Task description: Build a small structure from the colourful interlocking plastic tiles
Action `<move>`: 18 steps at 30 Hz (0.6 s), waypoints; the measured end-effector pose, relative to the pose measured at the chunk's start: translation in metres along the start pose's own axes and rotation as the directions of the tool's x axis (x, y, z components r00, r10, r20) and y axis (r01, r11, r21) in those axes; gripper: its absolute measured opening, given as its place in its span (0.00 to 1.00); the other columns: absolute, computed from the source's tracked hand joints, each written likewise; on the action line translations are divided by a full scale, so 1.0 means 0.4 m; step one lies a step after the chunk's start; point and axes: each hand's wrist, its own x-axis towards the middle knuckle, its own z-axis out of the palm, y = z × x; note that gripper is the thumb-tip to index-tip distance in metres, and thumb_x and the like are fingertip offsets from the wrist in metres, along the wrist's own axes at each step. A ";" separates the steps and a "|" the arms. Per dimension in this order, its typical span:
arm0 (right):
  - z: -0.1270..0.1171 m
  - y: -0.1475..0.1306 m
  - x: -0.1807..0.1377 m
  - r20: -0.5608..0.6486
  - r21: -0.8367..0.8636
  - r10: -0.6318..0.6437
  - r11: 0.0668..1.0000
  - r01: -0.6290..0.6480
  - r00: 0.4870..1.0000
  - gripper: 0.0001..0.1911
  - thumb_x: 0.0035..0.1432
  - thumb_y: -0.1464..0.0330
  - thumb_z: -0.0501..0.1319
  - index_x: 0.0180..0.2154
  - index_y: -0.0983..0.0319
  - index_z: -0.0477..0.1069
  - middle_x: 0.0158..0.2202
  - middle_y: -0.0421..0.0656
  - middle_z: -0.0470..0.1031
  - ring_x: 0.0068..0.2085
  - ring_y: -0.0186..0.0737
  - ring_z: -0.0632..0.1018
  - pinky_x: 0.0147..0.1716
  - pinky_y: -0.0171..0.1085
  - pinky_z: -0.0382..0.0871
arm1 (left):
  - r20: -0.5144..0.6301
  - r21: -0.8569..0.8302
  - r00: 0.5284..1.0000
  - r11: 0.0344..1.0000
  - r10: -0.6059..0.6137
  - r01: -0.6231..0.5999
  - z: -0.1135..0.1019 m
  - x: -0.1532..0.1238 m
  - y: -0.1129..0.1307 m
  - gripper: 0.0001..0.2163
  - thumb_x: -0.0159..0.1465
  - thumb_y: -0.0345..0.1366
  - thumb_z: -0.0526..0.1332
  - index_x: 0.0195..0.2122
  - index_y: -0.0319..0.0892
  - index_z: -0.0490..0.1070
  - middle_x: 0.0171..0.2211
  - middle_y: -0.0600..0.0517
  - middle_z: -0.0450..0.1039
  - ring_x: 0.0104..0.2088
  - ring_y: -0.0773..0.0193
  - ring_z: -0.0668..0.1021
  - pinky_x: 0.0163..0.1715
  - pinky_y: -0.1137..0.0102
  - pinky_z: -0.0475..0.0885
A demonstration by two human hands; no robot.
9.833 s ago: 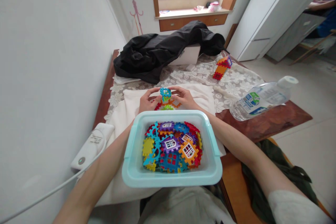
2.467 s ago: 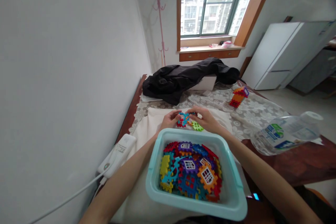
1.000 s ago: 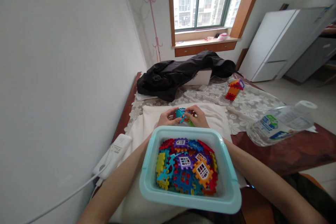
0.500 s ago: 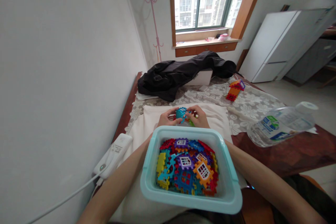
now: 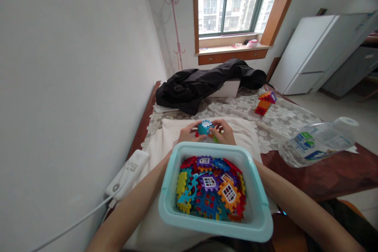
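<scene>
In the head view, holds a blue toothed piece [image 5: 204, 129] between the left hand [image 5: 187, 133] and the right hand [image 5: 226, 132], over the white cloth [image 5: 245, 125], just beyond the tub [image 5: 165, 204]. Has the left hand partly closed, gripping the left side between thumb and fingers. Has the right hand bent in likewise, with fingertips drawn close upon the opposite side. Cannot make out every contact at this size. Shows a red bit [image 5: 197, 134] and a green bit [image 5: 216, 140] beside the blue, perhaps joined, perhaps loose.

Could pop apart under uneven squeezing, judging by the small teeth. Could slip from a weak pinch and drop onto the cloth or into the tub. Might jolt the tub with either forearm, both running close alongside, and spill the loose pieces [image 5: 209, 189].

Must reach around the tub, standing between body and hands and hiding part of the wrists. Has a white power unit [image 5: 130, 173] and its cable [image 5: 73, 222] near the left forearm, liable to snag. Has a clear bottle [image 5: 315, 145] on the worktop [image 5: 321, 179] to the right, an orange-and-red model [image 5: 264, 105] farther off, and a black garment [image 5: 189, 90] draped over a white box [image 5: 227, 89] beyond.
</scene>
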 end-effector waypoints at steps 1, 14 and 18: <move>-0.001 -0.001 -0.001 0.003 -0.001 0.000 1.000 0.000 1.000 0.10 0.60 0.60 0.67 0.44 0.52 0.77 0.40 0.47 0.80 0.39 0.53 0.75 0.38 0.51 0.72 | -0.002 -0.001 1.000 1.000 0.004 -0.004 0.000 0.000 -0.001 0.33 0.58 0.40 0.79 0.65 0.43 0.77 0.60 0.42 0.81 0.49 0.51 0.86 0.53 0.57 0.84; -0.010 -0.010 0.000 0.053 -0.020 -0.086 0.996 0.087 0.995 0.08 0.61 0.62 0.67 0.43 0.50 0.81 0.43 0.50 0.79 0.43 0.58 0.78 0.43 0.57 0.74 | 0.020 0.058 0.995 0.994 0.094 -0.095 -0.002 0.005 -0.010 0.30 0.60 0.37 0.76 0.64 0.44 0.78 0.62 0.42 0.80 0.54 0.48 0.86 0.56 0.53 0.85; -0.014 -0.020 -0.005 0.065 -0.034 -0.061 0.997 0.064 0.996 0.08 0.62 0.60 0.67 0.43 0.50 0.81 0.43 0.49 0.80 0.41 0.57 0.78 0.42 0.56 0.74 | 0.033 0.084 0.993 0.990 0.109 -0.112 -0.004 0.005 -0.015 0.30 0.60 0.38 0.76 0.65 0.44 0.77 0.62 0.42 0.80 0.56 0.47 0.85 0.57 0.53 0.84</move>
